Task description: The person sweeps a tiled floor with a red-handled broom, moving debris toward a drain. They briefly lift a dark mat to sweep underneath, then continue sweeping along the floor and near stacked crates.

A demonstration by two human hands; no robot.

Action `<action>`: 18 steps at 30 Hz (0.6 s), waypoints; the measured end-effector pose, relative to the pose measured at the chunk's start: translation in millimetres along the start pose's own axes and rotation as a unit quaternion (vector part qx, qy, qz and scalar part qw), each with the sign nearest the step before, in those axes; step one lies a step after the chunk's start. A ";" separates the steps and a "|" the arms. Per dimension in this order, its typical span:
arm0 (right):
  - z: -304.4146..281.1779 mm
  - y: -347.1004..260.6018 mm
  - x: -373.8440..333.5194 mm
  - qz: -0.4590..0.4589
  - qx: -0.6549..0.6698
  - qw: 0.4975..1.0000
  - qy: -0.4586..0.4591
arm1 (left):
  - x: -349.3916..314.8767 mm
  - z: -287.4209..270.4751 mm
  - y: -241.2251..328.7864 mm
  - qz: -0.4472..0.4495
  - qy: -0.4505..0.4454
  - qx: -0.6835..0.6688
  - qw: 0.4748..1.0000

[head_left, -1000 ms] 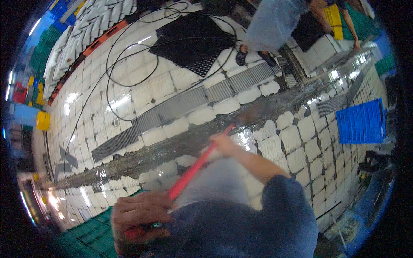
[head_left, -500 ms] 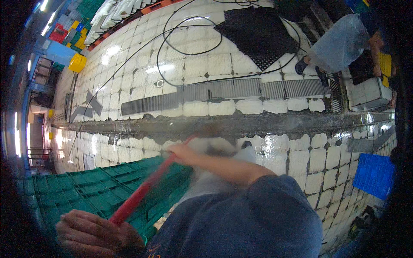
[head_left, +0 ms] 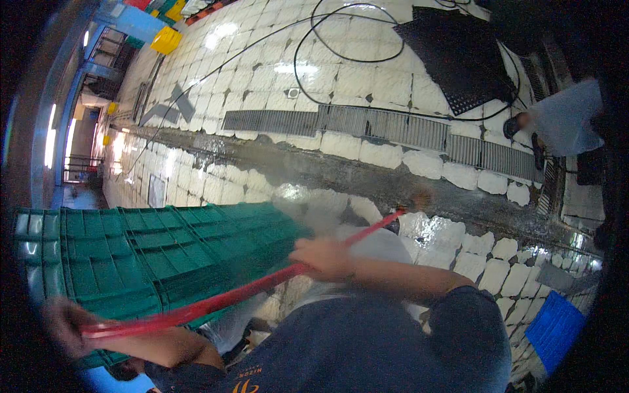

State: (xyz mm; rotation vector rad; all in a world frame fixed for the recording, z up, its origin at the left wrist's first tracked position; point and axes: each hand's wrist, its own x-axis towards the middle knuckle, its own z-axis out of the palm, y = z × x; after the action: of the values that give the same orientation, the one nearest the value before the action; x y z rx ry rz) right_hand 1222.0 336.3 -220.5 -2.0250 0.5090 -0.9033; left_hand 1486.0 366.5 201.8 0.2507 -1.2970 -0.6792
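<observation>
Both my hands grip a long-handled broom [head_left: 229, 299] with a red handle, which slants across in front of me. My left hand [head_left: 65, 327] is closed around its end at the lower left, slightly blurred. Farther along, my right hand [head_left: 324, 258] wraps around the middle of the handle. The far end carries a brown head [head_left: 417, 196], smeared by motion, low over the wet dark channel [head_left: 367, 171] in the floor. Under and beyond the handle stands a stack of green ribbed plastic crates [head_left: 177, 245].
Metal grates [head_left: 380, 128] line the channel's far side. Beyond them lie a looping black hose [head_left: 298, 65] and a black perforated mat [head_left: 458, 62]. Another person in a translucent apron [head_left: 567, 118] stands at far right. A blue plastic pallet [head_left: 557, 331] lies at right; a yellow crate [head_left: 165, 40] stands far left.
The broom's head has swung to the right along the channel, and its handle now lies flatter. My right hand moved right, my left hand outward to the left. The view has tilted.
</observation>
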 end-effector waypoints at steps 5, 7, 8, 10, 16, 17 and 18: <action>43.5 69.6 -33.0 0.118 -0.147 0.980 0.059 | -64.4 -29.3 -83.1 -0.109 0.074 0.058 0.990; 74.0 101.2 -24.6 0.158 -0.157 0.969 0.106 | -90.0 -24.4 -100.5 -0.143 0.090 0.061 0.984; 90.6 120.0 -10.0 0.156 -0.125 0.970 0.137 | -99.2 -21.6 -106.3 -0.163 0.065 0.061 0.983; 119.3 153.7 24.5 0.150 -0.031 0.968 0.201 | -107.1 -17.0 -111.0 -0.167 0.019 0.095 0.981; 185.2 199.2 130.6 0.080 0.040 0.979 0.183 | -75.6 -26.5 -123.1 -0.165 -0.225 0.143 0.950; 195.4 205.5 148.5 0.065 0.034 0.980 0.187 | -70.1 -28.5 -125.7 -0.164 -0.265 0.147 0.939; 206.3 212.9 166.8 0.049 0.028 0.980 0.192 | -66.0 -28.8 -127.2 -0.179 -0.290 0.159 0.927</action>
State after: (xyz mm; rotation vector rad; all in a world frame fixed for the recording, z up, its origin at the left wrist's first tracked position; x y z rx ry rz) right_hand 1481.6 220.5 -407.4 -1.7630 0.7776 -1.2407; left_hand 1464.9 300.2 73.3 0.5937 -1.9633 -0.8890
